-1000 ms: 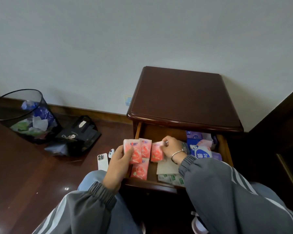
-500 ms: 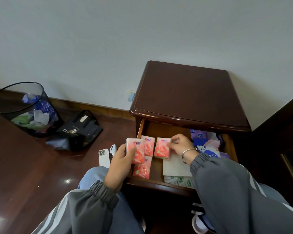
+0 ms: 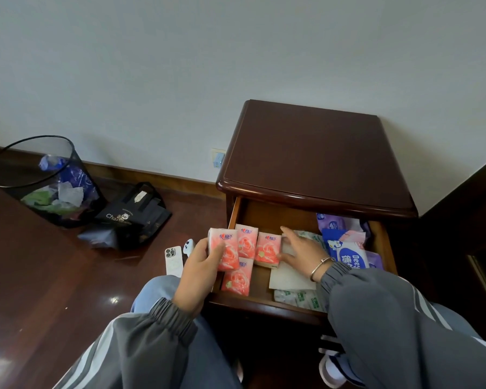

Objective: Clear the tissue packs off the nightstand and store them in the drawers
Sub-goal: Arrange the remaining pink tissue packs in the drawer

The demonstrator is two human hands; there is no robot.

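As left hand (image 3: 199, 273) grips pink pack (image 3: 225, 249), long axis toward wall (image 3: 180, 66).

Left hand (image 3: 199, 272) curled around a pink tissue pack (image 3: 224, 240), right hand (image 3: 300, 249) flat, fingers spread, both forearms forward.

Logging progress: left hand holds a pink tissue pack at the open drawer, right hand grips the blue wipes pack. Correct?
No. Head view: the right hand grips nothing; it lies open on a white pack in the drawer. The left hand does hold a pink tissue pack.
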